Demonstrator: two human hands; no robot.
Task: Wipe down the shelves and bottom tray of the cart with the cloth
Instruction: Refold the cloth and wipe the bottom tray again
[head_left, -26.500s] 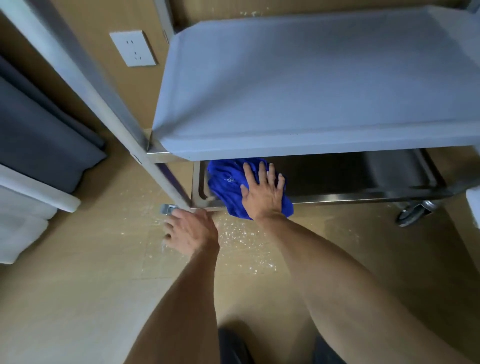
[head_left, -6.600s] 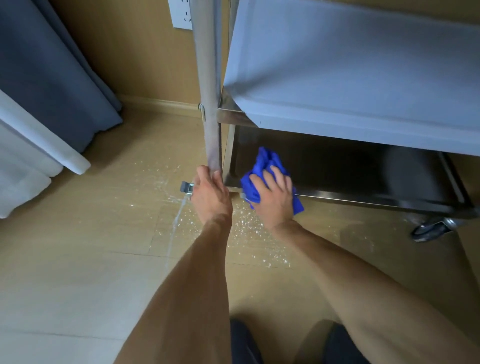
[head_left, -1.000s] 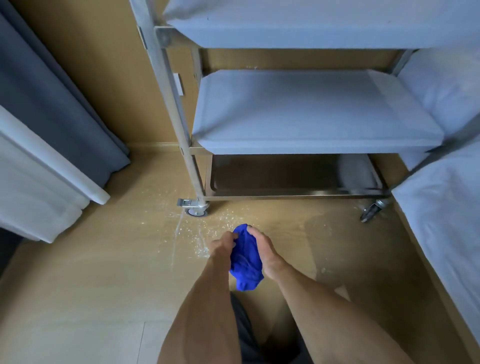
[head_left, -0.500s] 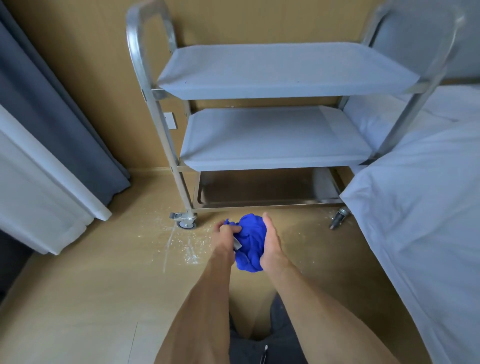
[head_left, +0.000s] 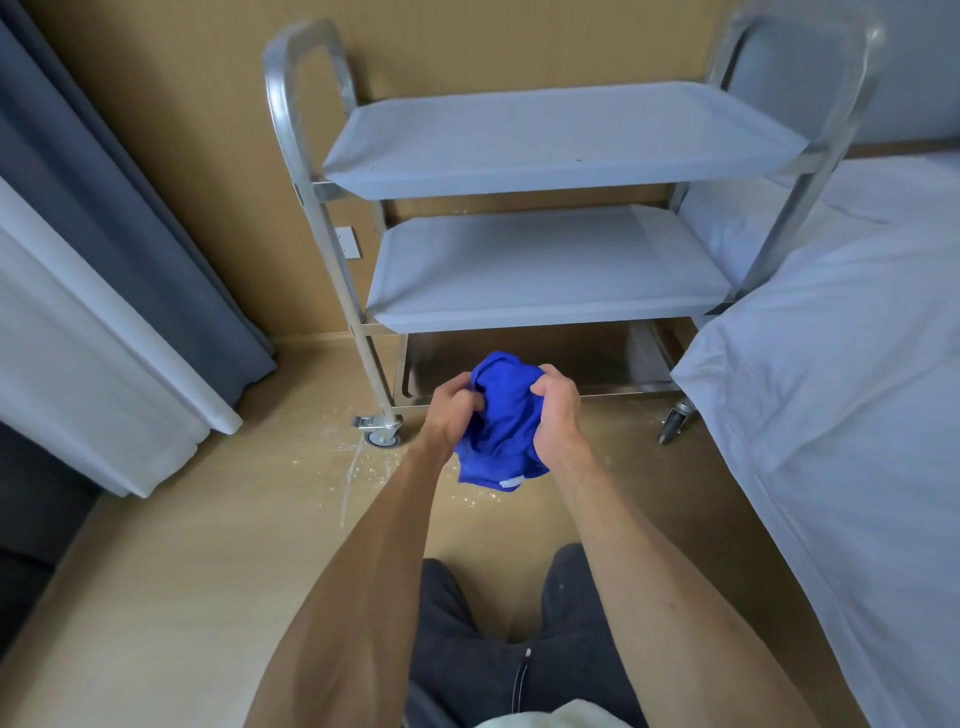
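Gripping the blue cloth (head_left: 501, 426) from both sides, the left hand (head_left: 451, 410) and the right hand (head_left: 558, 413) held it bunched up in the air above the floor (head_left: 208, 571), in front of the cart (head_left: 545, 234) and apart from it. The fingers (head_left: 460, 387) of the left hand were curled into the cloth's left edge, and those of the right hand were wrapped over its upper right corner, thumb tucked into the fabric. A small white tag (head_left: 511, 484) showed at the lower edge of the cloth, which hung down between the wrists. The cart stood against the tan wall (head_left: 208, 104), a steel frame with a top shelf (head_left: 561, 135), a middle shelf (head_left: 545, 270) below it, and the bottom tray (head_left: 587, 358) in shadow under that, partly hidden behind the cloth. A caster wheel (head_left: 382, 431) sat at the cart's front left corner and another wheel (head_left: 675, 421) at its front right corner. Pale specks and a streak lay on the floor near the left wheel. A bed with a white sheet (head_left: 841, 389) ran along the right side, just beside the cart. A dark curtain (head_left: 130, 208) and a white curtain (head_left: 78, 364) hung at the left. The person's dark trousers (head_left: 493, 654) showed at the bottom edge of the view.
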